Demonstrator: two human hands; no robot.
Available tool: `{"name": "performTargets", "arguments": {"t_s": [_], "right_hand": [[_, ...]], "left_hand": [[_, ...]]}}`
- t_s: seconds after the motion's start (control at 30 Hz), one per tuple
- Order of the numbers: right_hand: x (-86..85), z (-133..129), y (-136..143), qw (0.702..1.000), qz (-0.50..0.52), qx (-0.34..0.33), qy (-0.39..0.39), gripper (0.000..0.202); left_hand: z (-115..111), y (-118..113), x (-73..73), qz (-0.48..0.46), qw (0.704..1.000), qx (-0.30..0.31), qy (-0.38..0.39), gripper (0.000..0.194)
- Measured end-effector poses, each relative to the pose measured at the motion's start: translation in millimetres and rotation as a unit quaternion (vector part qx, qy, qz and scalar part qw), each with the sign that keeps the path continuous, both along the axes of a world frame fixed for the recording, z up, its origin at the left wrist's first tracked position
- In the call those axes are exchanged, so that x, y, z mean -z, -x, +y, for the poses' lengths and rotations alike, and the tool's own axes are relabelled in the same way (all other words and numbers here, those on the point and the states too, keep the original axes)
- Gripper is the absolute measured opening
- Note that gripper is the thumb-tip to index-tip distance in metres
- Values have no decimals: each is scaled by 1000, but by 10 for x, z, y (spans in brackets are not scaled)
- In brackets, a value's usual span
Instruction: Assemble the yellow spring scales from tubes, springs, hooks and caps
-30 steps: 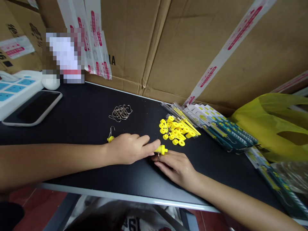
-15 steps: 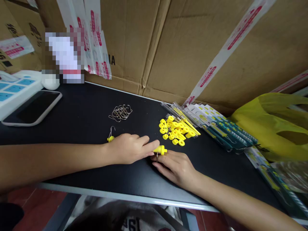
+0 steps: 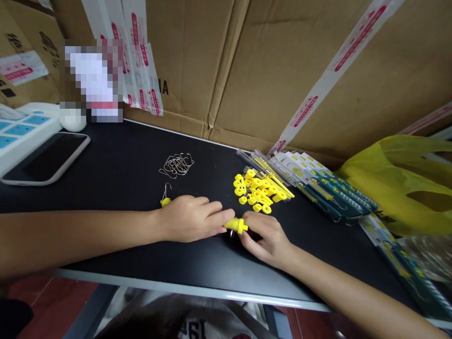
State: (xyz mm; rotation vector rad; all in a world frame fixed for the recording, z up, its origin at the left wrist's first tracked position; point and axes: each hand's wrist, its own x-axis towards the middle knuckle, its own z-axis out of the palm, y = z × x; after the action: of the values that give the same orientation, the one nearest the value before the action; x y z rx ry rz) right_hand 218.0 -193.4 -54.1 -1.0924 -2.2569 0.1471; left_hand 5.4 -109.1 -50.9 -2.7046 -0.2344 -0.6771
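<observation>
My left hand point(image 3: 192, 219) is closed round a yellow tube point(image 3: 233, 225), which looks like a tubular spring scale and lies crosswise above the black tabletop. Much of the tube is hidden under that hand. From its left end sticks a metal hook point(image 3: 166, 190); a small metal ring point(image 3: 232, 233) shows below its right part. My right hand point(image 3: 266, 238) has thumb and forefinger bent together at the stepped yellow cap point(image 3: 243, 226) on the right end. Beyond the hands lie a heap of yellow plastic parts point(image 3: 259, 190) with small springs and a tangle of wire hooks point(image 3: 176, 165).
Packaged items on green cards point(image 3: 332, 193) and a yellow plastic bag point(image 3: 395, 183) occupy the right side. A phone point(image 3: 47, 157) and a white power strip point(image 3: 30, 127) are at the left. Large cardboard boxes point(image 3: 300, 56) stand along the back edge.
My right hand has shifted right, its fingers leaving the ring area and curling at the cap. The tube has moved slightly right, its capped end now lower.
</observation>
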Motion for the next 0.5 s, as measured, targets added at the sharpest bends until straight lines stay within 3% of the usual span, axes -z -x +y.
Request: {"name": "performTargets", "arguments": {"t_s": [0.23,0.5], "right_hand": [[63,12,-53,999,21,-9,-30,16],[77,13,-57,997,31,-35,-56,16]], "left_hand": [[15,23,-6,7,994,89,-62,20],[10,14,-24,-22,991,122,-55,15]]}}
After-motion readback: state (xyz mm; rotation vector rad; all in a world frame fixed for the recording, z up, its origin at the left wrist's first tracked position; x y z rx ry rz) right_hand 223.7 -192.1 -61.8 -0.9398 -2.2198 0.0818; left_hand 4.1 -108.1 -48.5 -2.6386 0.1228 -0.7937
